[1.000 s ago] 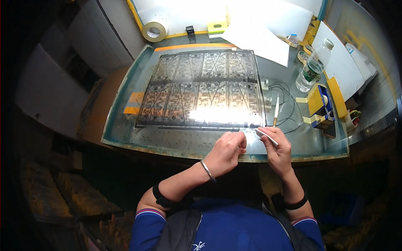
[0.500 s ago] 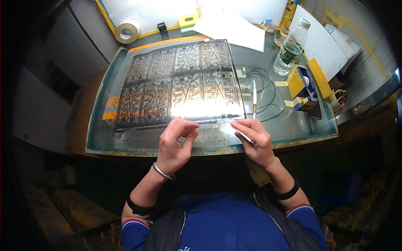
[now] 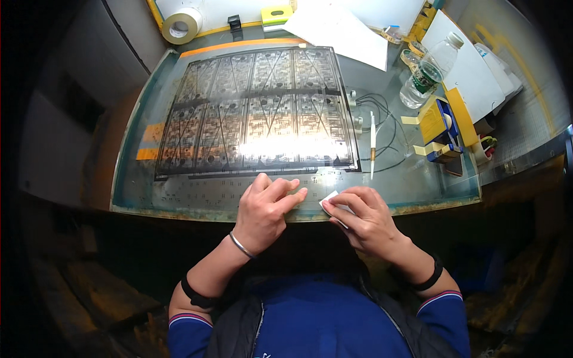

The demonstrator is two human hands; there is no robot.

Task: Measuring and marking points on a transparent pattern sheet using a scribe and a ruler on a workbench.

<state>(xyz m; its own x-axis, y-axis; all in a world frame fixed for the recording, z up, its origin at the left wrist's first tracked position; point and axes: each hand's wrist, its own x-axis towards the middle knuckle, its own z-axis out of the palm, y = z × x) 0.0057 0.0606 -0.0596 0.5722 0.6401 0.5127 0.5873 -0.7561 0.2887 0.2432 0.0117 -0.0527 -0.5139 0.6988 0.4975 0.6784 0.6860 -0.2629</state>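
A small flat white piece (image 3: pixel 329 198), perhaps folded paper or cloth, is pinched between the thumb and fingers of my right hand (image 3: pixel 369 219). Its lower part is hidden behind them. My left hand (image 3: pixel 262 213) hovers over the near edge of the glass-topped table (image 3: pixel 418 194), fingers bent and the thumb and index tips slightly apart, with nothing between them. Just beyond both hands lies a dark patterned film sheet (image 3: pixel 253 110) showing rows of circuit-like drawings, with a bright light glare along its near part.
Right of the sheet lie a slim white pen-like tool (image 3: pixel 373 143) and black cables (image 3: pixel 391 128). A water bottle (image 3: pixel 427 74) and a yellow-blue tape dispenser (image 3: pixel 439 125) stand farther right. White paper (image 3: pixel 340 36) and a tape roll (image 3: pixel 182 25) are at the back.
My right hand has drawn slightly nearer to me with the white piece, now tilted differently. My left hand has turned and shifted right, its back now more upward. The view has shifted slightly.
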